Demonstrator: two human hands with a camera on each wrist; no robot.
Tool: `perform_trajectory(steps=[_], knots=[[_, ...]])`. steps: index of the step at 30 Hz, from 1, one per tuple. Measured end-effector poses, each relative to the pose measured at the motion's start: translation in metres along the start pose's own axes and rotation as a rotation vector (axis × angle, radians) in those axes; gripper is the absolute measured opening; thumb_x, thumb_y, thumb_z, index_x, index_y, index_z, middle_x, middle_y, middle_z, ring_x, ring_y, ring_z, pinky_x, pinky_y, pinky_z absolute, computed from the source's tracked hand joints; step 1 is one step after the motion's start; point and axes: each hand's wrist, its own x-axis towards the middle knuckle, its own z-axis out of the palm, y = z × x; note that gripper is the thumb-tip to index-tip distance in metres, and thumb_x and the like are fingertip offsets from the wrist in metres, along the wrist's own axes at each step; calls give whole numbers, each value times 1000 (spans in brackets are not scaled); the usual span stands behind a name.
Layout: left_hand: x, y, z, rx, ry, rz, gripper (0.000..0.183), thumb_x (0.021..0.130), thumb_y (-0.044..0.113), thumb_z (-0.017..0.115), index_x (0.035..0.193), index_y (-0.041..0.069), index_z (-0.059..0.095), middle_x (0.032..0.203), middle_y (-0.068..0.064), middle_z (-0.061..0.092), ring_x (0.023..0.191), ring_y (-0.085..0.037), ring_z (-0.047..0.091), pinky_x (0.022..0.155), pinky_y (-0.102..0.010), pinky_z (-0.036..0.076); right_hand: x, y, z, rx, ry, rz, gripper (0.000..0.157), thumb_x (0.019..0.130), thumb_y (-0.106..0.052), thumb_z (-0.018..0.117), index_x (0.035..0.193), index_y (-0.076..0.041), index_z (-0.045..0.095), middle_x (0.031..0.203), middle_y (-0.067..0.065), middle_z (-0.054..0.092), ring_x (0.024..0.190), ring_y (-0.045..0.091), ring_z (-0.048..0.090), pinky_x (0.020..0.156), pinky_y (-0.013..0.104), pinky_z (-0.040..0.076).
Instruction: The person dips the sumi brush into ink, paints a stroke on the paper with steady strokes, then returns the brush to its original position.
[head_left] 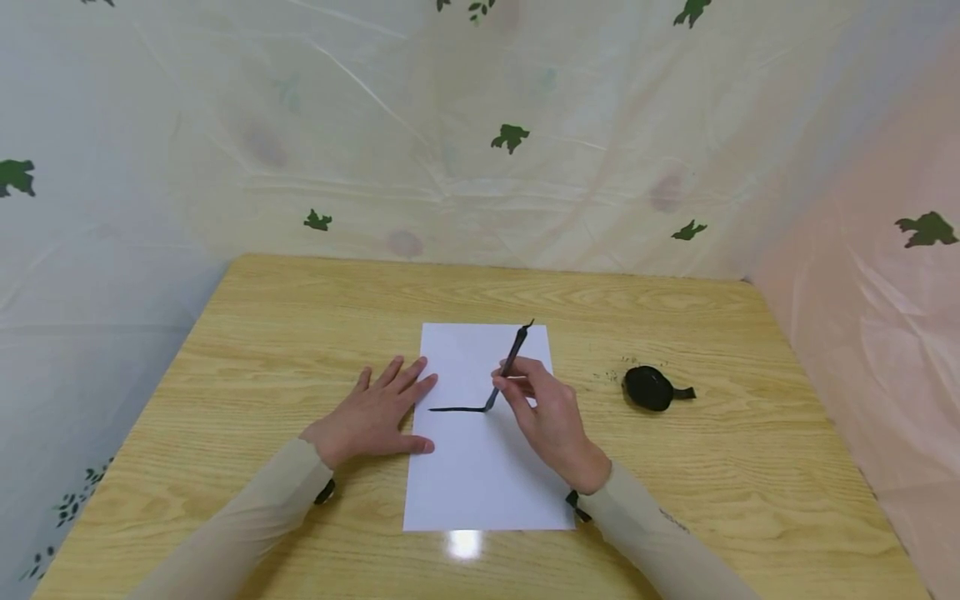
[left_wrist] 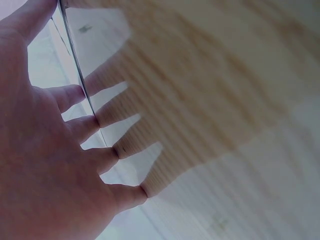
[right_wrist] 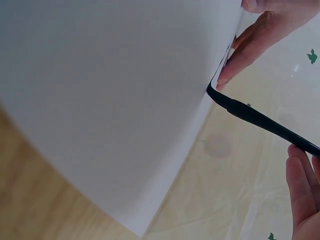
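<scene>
The left hand (left_wrist: 45, 135) spreads its fingers, tips on the glossy table (left_wrist: 220, 100), which mirrors their outline; the paper (left_wrist: 74, 50), nearly edge-on, slants past the upper fingertips.

Wood-grain table (head_left: 262, 333), pale sheeting (head_left: 420, 92), green motifs (head_left: 510, 137)

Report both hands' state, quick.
Left hand: open, fingers spread, resting over the left edge of the paper.
Right hand: holding the brush, its tip on the paper.

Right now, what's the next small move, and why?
Probably have the right hand draw the calligraphy brush rightward: its tip rests at the right end of the black line, with blank paper beyond, and the left hand overlaps the paper's left edge.
</scene>
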Motion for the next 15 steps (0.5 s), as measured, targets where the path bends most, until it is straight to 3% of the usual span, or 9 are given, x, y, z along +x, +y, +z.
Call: perform_trajectory(steps=[15], knots=[[0, 1, 0, 5, 4, 1, 99, 89, 68, 67, 165, 16, 29, 174, -9, 10, 158, -42, 5, 117, -74, 10, 0, -1, -2, 3, 0, 19, 34, 88, 6, 77, 118, 2, 60, 102, 13, 74, 90, 24, 77, 77, 32, 61]])
